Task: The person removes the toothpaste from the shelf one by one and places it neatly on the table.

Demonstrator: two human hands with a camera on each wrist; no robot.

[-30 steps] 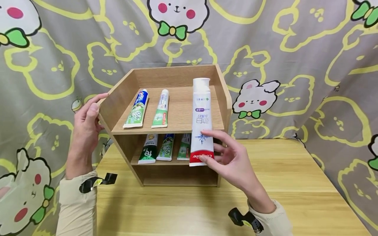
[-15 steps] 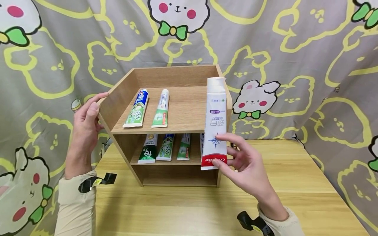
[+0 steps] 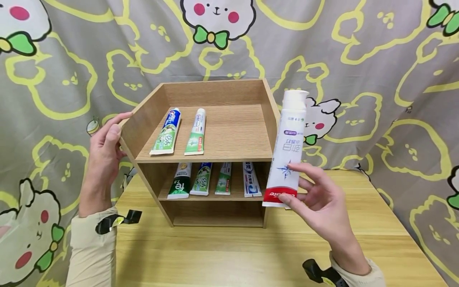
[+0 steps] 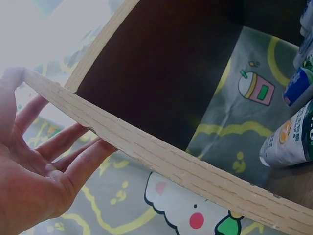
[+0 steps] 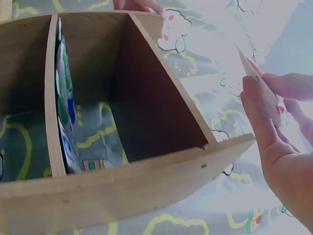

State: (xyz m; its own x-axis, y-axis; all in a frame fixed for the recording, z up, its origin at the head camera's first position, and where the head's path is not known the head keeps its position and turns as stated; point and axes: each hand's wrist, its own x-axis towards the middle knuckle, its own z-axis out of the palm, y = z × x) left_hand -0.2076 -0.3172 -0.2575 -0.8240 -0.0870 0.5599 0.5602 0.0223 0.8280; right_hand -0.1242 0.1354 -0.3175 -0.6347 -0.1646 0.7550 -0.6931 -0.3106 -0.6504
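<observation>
My right hand [image 3: 317, 193] pinches the red lower end of a white toothpaste tube [image 3: 288, 143] and holds it upright, cap up, just right of the wooden two-tier rack [image 3: 215, 92]. In the right wrist view the tube's edge [image 5: 255, 78] shows between my fingers [image 5: 261, 127]. My left hand [image 3: 106, 137] rests with straight fingers on the rack's left wall [image 4: 161, 156]. Two green-and-white tubes [image 3: 165, 132] [image 3: 195, 131] lie on the top tier. Several tubes [image 3: 201, 178] lie side by side on the lower tier, the rightmost one blue and white [image 3: 252, 180].
The rack stands on a light wooden table [image 3: 251, 255]. A grey cloth printed with yellow and white rabbits [image 3: 376, 79] hangs behind and at both sides. The rack's bottom compartment [image 3: 218, 213] holds nothing.
My right hand has carried the white tube rightward, from in front of the rack to beside its right wall, uncovering the blue and white tube on the lower tier. My left hand has stayed put.
</observation>
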